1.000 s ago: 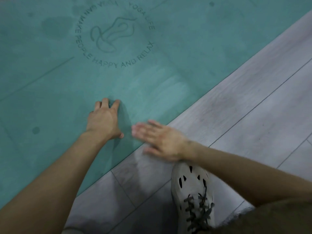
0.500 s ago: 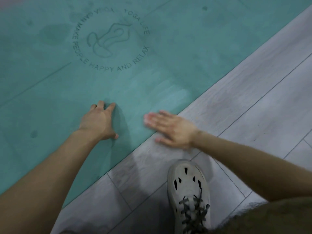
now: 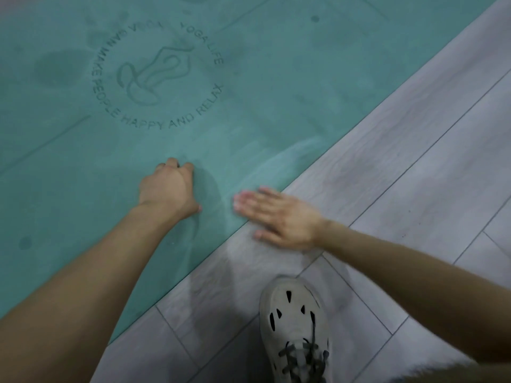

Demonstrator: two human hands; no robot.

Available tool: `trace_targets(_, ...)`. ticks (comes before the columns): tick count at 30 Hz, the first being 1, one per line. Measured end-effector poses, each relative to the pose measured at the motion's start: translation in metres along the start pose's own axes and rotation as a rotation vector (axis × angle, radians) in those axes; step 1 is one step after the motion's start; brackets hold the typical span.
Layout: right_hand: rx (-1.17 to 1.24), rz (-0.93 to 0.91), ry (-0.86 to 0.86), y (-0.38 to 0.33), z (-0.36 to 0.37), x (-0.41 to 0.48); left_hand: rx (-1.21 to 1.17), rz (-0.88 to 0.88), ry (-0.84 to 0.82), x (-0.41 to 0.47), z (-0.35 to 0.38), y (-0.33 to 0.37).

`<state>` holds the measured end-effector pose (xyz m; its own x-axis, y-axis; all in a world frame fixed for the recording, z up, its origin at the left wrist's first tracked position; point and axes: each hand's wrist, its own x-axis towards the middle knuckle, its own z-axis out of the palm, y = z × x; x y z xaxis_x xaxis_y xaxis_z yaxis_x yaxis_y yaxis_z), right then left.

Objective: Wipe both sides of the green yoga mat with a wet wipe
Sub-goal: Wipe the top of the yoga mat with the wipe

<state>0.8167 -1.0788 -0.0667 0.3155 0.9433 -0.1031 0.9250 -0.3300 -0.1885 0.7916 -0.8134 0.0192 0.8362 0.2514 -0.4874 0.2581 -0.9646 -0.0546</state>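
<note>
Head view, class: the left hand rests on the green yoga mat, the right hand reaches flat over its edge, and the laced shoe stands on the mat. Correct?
No. The head view shows the laced shoe standing on the grey floor, off the green yoga mat. The rest holds: the left hand rests on the mat and the right hand reaches flat over its edge.

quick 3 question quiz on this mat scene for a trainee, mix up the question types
1. Fill in: the grey shoe stands on the planked ____, beside the yoga mat.
2. True or false: the right hand is curled into a fist.
3. The left hand rests on: A the yoga mat, B the shoe, C the right hand.

Key: 1 floor; 2 false, its fingers lie straight; 3 A.
</note>
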Motion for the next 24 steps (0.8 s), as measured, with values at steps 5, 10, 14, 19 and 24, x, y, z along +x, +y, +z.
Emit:
trace_targets(5, 0.081, 0.877, 0.157, 0.102, -0.025, -0.037, -0.015, 0.034, 0.037, 0.006, -0.003, 0.024)
trace_targets(10, 0.140, 0.348, 0.079, 0.014, -0.003, -0.011, -0.031, 0.059, 0.062, 0.019, -0.008, 0.039)
trace_targets(14, -0.013, 0.043, 0.015, 0.053, -0.003, -0.026, -0.041, 0.076, 0.070, 0.031, -0.012, 0.042)
trace_targets(19, 0.119, 0.883, 0.177, 0.110, -0.021, -0.033, -0.035, 0.078, 0.031, 0.045, -0.016, 0.043)
trace_targets(24, 0.141, 0.208, 0.023, 0.015, -0.001, -0.023, -0.014, 0.054, 0.009, 0.056, -0.016, 0.049)
